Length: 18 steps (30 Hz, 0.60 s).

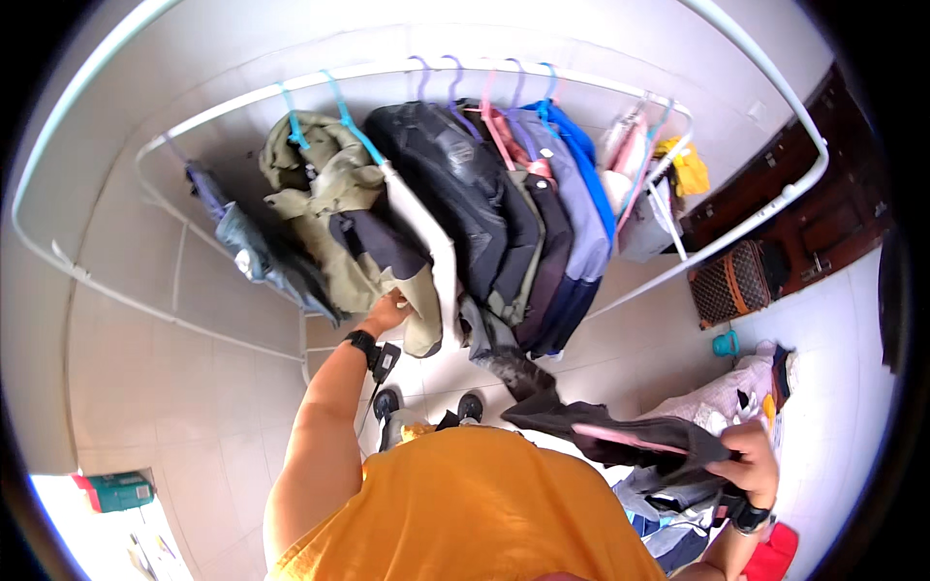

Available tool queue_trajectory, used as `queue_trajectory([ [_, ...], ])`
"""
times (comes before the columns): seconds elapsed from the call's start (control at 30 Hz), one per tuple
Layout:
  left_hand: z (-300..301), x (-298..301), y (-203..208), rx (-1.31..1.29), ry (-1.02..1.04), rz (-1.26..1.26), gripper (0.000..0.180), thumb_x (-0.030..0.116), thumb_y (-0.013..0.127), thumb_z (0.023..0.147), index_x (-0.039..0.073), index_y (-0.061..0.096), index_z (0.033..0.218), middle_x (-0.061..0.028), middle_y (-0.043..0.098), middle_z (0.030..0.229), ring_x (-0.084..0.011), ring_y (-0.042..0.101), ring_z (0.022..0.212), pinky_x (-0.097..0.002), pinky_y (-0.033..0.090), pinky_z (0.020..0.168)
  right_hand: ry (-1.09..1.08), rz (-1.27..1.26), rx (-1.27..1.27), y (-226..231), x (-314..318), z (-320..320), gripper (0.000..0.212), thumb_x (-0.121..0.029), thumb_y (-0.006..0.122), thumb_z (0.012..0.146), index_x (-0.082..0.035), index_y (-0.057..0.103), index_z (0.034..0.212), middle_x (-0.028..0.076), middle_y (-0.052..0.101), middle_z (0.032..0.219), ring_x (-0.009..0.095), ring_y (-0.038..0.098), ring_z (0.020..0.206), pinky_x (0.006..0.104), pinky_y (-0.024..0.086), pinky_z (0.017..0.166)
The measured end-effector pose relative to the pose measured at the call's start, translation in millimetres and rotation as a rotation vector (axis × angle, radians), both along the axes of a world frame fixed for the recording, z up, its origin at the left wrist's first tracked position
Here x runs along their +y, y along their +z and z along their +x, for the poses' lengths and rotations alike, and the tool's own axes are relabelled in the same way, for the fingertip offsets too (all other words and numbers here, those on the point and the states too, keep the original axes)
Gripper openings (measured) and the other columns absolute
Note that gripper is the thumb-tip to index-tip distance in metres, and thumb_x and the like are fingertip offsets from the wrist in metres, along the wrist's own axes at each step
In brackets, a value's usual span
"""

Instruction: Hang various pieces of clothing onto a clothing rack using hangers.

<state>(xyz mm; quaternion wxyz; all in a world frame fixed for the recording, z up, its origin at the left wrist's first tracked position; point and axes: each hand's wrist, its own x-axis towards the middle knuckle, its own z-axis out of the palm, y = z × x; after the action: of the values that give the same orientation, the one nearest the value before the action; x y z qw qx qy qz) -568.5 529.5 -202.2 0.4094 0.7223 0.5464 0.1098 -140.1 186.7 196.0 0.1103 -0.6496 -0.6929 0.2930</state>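
My left hand (390,310) is closed on the lower part of a khaki jacket (354,276), which hangs with dark panels on a turquoise hanger (360,131). Out to the right, my right hand (751,460) grips the end of a dark garment (581,426). That garment stretches across in front of me toward the hanging clothes, and a pink hanger (630,439) lies along it. Just beyond my left hand a white sleeve or panel (423,237) hangs down. A black leather-look jacket (436,174) hangs further right.
A white metal rail (387,68) carries several more clothes, among them a blue-grey jacket (581,194). On the right stand a brown patterned suitcase (728,284) and a small teal pot (726,343), near a pile of clothes (717,387). A green box (124,491) sits at lower left.
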Motion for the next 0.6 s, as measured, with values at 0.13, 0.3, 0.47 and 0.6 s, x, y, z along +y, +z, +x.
queue_trajectory([
  [0.13, -91, 19, -12, -0.002, 0.575, 0.232, 0.062, 0.024, 0.060, 0.077, 0.009, 0.033, 0.130, -0.0239, 0.061, 0.100, -0.0391, 0.058, 0.094, -0.0433, 0.046, 0.082, 0.060, -0.169, 0.173, -38, 29, -64, 0.020, -0.005, 0.072, 0.060, 0.001, 0.053, 0.062, 0.009, 0.043, 0.050, 0.020, 0.043, 0.045, 0.0300, 0.031, 0.045],
  [0.3, -194, 19, 37, 0.448, 0.566, 0.043, 0.057, 0.036, 0.051, 0.084, 0.021, 0.028, 0.135, -0.0184, 0.059, 0.108, -0.0359, 0.058, 0.097, -0.0440, 0.048, 0.080, -0.072, -0.214, 0.292, -83, 53, -147, 0.014, -0.004, 0.070, 0.072, 0.001, 0.057, 0.077, 0.003, 0.046, 0.060, 0.007, 0.042, 0.055, 0.0249, 0.033, 0.048],
  [0.47, -284, 1, 21, 0.637, 0.326, 0.602, 0.027, 0.023, 0.050, 0.081, 0.010, 0.058, 0.103, -0.0114, 0.052, 0.105, -0.0311, 0.055, 0.088, -0.0440, 0.049, 0.074, -0.129, -0.036, 0.513, -88, 140, -279, 0.017, -0.012, 0.064, 0.078, 0.003, 0.057, 0.082, -0.002, 0.050, 0.066, 0.005, 0.044, 0.065, 0.0221, 0.038, 0.056],
  [0.6, -308, -26, 19, 0.494, 0.280, 0.465, 0.033, 0.018, 0.053, 0.080, 0.002, 0.052, 0.109, -0.0221, 0.050, 0.108, -0.0395, 0.057, 0.086, -0.0466, 0.048, 0.075, -0.049, 0.198, 0.580, -82, 210, -349, 0.016, -0.011, 0.063, 0.079, 0.003, 0.056, 0.084, -0.002, 0.053, 0.067, 0.004, 0.044, 0.064, 0.0226, 0.038, 0.056],
])
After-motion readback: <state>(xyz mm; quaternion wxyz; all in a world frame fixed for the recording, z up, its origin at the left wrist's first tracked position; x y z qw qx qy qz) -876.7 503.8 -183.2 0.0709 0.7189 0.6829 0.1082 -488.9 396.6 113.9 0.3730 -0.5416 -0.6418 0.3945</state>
